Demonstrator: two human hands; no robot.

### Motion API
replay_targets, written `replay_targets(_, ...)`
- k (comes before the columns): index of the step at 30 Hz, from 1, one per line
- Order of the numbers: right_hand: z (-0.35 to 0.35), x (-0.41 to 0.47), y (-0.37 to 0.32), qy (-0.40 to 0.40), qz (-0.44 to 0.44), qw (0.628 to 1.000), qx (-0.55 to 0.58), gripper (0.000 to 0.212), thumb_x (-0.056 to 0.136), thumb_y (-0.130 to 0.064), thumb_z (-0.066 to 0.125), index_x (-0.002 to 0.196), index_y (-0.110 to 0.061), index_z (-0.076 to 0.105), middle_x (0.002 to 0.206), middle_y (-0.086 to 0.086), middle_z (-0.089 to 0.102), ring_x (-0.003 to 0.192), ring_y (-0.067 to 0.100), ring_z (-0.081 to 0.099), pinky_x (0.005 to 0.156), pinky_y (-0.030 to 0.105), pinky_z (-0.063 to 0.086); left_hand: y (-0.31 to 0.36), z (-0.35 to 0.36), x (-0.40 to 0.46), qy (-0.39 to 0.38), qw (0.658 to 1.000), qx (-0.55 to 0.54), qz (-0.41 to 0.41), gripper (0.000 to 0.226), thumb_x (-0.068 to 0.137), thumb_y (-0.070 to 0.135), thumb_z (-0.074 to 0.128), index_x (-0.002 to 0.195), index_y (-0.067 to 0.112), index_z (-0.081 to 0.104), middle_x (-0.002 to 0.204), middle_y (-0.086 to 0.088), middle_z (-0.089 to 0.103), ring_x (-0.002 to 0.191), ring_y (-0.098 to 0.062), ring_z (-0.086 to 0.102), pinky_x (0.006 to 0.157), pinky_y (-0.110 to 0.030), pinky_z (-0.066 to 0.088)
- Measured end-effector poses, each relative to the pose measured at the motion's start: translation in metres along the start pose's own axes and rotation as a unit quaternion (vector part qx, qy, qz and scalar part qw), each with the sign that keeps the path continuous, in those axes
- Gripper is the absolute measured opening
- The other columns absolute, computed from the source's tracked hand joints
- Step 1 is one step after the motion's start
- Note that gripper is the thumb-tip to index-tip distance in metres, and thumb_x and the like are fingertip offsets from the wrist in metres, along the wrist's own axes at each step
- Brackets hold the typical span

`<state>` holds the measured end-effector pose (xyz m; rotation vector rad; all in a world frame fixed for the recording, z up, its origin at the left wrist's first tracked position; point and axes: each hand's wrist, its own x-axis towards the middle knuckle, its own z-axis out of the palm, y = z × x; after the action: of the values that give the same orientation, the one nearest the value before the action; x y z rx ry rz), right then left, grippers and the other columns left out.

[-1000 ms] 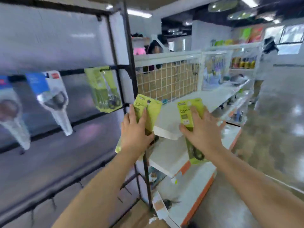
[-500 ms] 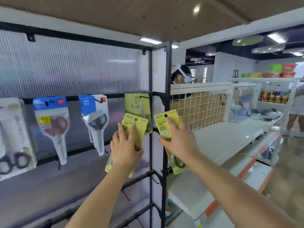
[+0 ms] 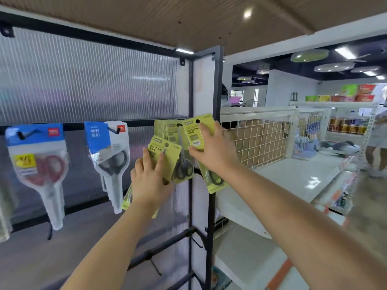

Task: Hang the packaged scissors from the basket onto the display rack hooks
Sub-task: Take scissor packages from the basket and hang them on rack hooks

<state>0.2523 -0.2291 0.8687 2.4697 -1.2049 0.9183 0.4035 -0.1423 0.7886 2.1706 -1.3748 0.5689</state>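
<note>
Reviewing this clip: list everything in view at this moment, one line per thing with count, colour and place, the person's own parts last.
hanging green packs: a stack, yellow-green, on the hook at the rack's right end.
held scissors packs: two, yellow-green, one per hand, beside that stack.
blue-topped packs: two, clear with blue cards, hooked further left; red-handled left, black-handled right.
display rack: one, black frame, ribbed translucent panel.
white shelf: one, right of rack.
wire basket: one, white, on the shelf.
left hand: grips the lower pack.
right hand: grips the higher pack.

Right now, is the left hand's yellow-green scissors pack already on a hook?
No: the left hand holds its yellow-green scissors pack below the hung stack.
</note>
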Motion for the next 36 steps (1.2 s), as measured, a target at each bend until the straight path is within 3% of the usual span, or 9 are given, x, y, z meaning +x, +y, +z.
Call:
replay_targets(10, 0.021, 0.000, 0.001, 0.024, 0.002, 0.998, 0.063, 0.073, 0.088, -0.058, 0.047, 0.146, -0.021, 0.022, 0.153, 0.017, 0.015, 0.127, 0.036, 0.038, 0.087, 0.039, 0.046, 0.001, 0.017, 0.007, -0.003, 1.000, -0.004, 0.000, 0.083, 0.084, 0.045, 0.062, 0.150, 0.021, 0.018, 0.157, -0.019, -0.002, 0.138, -0.040, 0.014, 0.108, -0.049, 0.022)
replay_targets(15, 0.027, 0.000, 0.000, 0.014, -0.012, 0.998, 0.054, 0.072, 0.088, -0.059, 0.048, 0.145, -0.021, 0.025, 0.154, 0.015, 0.013, 0.128, 0.035, 0.037, 0.090, 0.038, 0.044, 0.000, 0.026, 0.010, 0.016, 1.000, -0.014, 0.012, 0.082, 0.070, 0.036, 0.078, 0.141, 0.012, 0.043, 0.150, -0.029, 0.023, 0.126, -0.049, 0.035, 0.095, -0.057, 0.036)
replay_targets(23, 0.043, 0.014, -0.006, 0.012, -0.013, 0.998, 0.058, 0.074, 0.087, -0.058, 0.049, 0.145, -0.019, 0.024, 0.151, 0.017, 0.017, 0.125, 0.037, 0.038, 0.089, 0.040, 0.044, -0.005, 0.027, 0.014, 0.008, 1.000, -0.011, 0.000, 0.085, 0.084, 0.048, 0.060, 0.151, 0.024, 0.014, 0.157, -0.019, -0.003, 0.138, -0.038, 0.013, 0.108, -0.047, 0.021)
replay_targets(29, 0.061, 0.030, -0.016, 0.003, -0.016, 0.998, 0.066, 0.074, 0.090, -0.058, 0.045, 0.148, -0.022, 0.018, 0.154, 0.019, 0.010, 0.130, 0.040, 0.033, 0.092, 0.043, 0.046, -0.016, 0.031, 0.015, 0.027, 0.995, -0.086, -0.042, 0.089, 0.078, 0.046, 0.069, 0.150, 0.021, 0.023, 0.156, -0.021, 0.005, 0.136, -0.040, 0.018, 0.106, -0.050, 0.024)
replay_targets(33, 0.075, 0.040, -0.022, -0.001, -0.013, 0.997, 0.076, 0.075, 0.090, -0.058, 0.044, 0.149, -0.022, 0.015, 0.153, 0.020, 0.011, 0.131, 0.040, 0.030, 0.099, 0.045, 0.039, -0.023, 0.038, 0.013, 0.054, 0.993, -0.104, -0.027, 0.087, 0.072, 0.041, 0.076, 0.145, 0.015, 0.036, 0.153, -0.027, 0.018, 0.130, -0.047, 0.029, 0.099, -0.055, 0.032)
replay_targets(36, 0.086, 0.048, -0.029, -0.004, -0.002, 0.993, 0.120, 0.077, 0.088, -0.060, 0.047, 0.148, -0.022, 0.016, 0.153, 0.019, 0.011, 0.129, 0.038, 0.032, 0.095, 0.045, 0.044, -0.029, 0.042, 0.013, 0.054, 0.992, -0.106, -0.035, 0.086, 0.073, 0.041, 0.076, 0.145, 0.014, 0.036, 0.152, -0.027, 0.020, 0.130, -0.047, 0.029, 0.101, -0.055, 0.031)
